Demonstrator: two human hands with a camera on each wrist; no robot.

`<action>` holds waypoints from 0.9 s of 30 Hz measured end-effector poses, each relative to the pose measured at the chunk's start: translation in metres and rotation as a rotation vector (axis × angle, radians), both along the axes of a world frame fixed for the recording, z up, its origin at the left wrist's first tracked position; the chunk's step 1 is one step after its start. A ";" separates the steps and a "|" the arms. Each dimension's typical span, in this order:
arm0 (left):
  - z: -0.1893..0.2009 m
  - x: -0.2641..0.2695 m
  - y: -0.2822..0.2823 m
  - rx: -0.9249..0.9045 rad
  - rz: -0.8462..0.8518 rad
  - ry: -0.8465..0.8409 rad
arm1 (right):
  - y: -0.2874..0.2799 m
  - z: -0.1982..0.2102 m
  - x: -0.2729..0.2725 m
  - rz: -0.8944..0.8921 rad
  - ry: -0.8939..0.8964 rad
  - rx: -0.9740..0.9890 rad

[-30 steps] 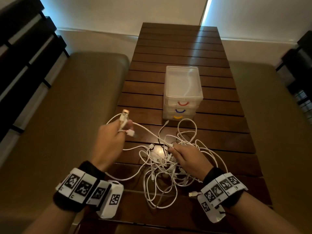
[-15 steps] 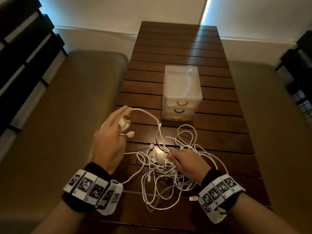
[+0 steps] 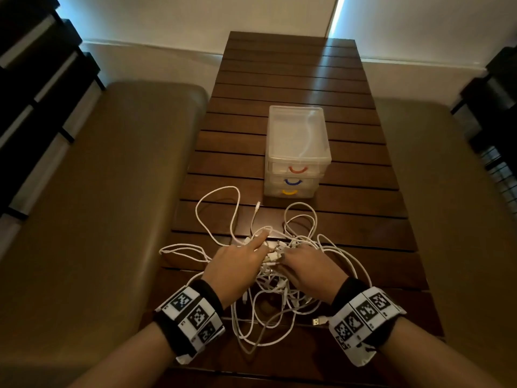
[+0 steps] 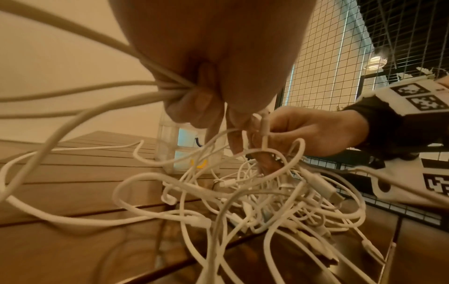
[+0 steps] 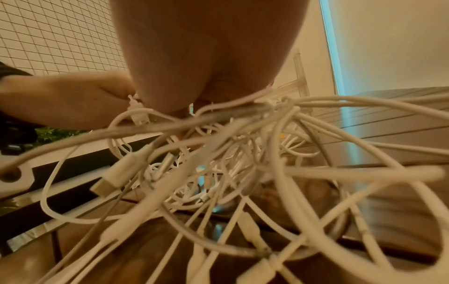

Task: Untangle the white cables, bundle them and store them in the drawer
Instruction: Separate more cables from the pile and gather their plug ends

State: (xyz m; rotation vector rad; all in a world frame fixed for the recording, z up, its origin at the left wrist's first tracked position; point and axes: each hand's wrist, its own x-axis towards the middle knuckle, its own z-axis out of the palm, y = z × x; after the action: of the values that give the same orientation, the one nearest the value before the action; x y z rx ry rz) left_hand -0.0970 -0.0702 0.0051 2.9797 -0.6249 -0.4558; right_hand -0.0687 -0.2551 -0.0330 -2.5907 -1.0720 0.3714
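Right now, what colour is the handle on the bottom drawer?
Yellow. The bottom drawer's handle shows best in the head view, under the blue and red ones.

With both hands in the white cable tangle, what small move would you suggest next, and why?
Probably lift the left hand away, drawing its gripped strands clear while the right hand pins the tangled white cables; they remain knotted on the slatted wooden table.

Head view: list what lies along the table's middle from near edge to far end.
USB plug → tangle of white cables, with the left hand and right hand in it → loose cable end → clear drawer unit → bare table slats.
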 end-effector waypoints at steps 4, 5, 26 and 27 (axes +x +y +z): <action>0.007 0.003 0.008 -0.023 0.002 -0.027 | 0.003 0.003 0.000 -0.073 0.057 0.067; 0.011 0.004 0.012 -0.082 0.020 -0.073 | 0.003 0.002 0.001 -0.103 0.082 0.107; 0.025 0.006 0.149 -0.481 1.091 -0.450 | -0.008 0.001 0.010 -0.210 0.119 0.014; 0.029 0.008 0.156 -0.490 1.162 -0.478 | -0.009 0.001 0.010 -0.213 0.117 0.026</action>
State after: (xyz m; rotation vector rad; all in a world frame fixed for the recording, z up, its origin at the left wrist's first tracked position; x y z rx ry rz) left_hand -0.0891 0.0863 0.0340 2.3886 0.8618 0.4333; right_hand -0.0583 -0.2645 -0.0318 -2.5915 -0.7489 0.4471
